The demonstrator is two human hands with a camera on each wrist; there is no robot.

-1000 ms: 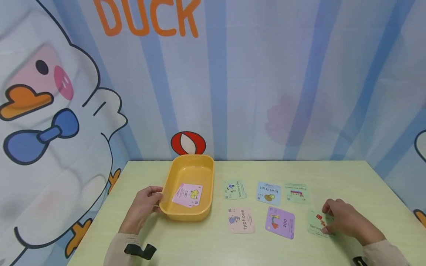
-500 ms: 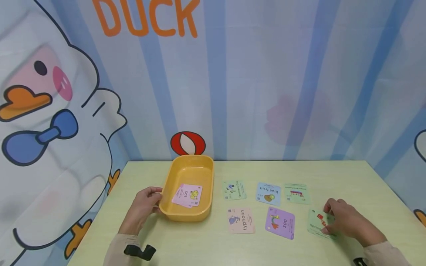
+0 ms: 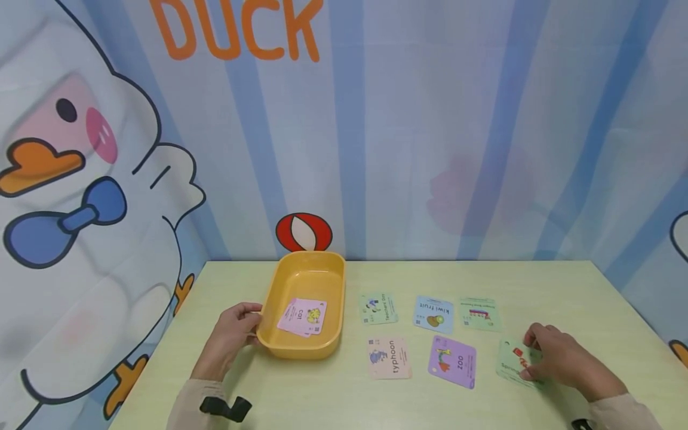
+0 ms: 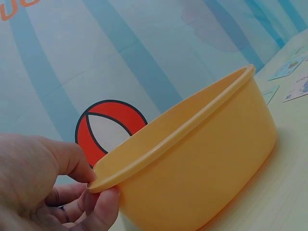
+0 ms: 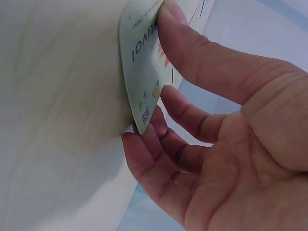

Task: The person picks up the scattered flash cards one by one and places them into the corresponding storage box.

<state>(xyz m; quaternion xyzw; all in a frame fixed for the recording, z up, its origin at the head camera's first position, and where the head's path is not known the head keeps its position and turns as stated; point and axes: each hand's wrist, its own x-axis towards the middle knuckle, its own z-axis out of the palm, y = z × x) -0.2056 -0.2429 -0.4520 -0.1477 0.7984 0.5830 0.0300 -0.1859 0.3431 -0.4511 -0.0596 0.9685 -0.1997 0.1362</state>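
My left hand (image 3: 232, 337) pinches the rim of a yellow plastic basin (image 3: 340, 310) at its near left side; the left wrist view shows thumb and fingers on either side of that rim. Pink cards lie overlapping inside the basin, the top one a "cat" card (image 3: 309, 315). At the right, my right hand (image 3: 564, 358) holds a pale green card (image 3: 510, 361) with red pictures by its right part. In the right wrist view the card (image 5: 139, 72) reads "...stival", with the thumb on its face and fingertips at its edge; part of it is hidden.
Several other cards lie face up between basin and right hand: Teachers' Day (image 3: 378, 309), kiwi fruit (image 3: 433, 314), a green dragon boat card (image 3: 480, 314), typhoon (image 3: 389, 358) and zoo (image 3: 452, 361). A printed duck curtain (image 3: 398, 149) stands behind the table (image 3: 322, 394).
The green card in my right hand has tilted and shifted very slightly, with the hand almost still. My left hand and the basin stay in place.
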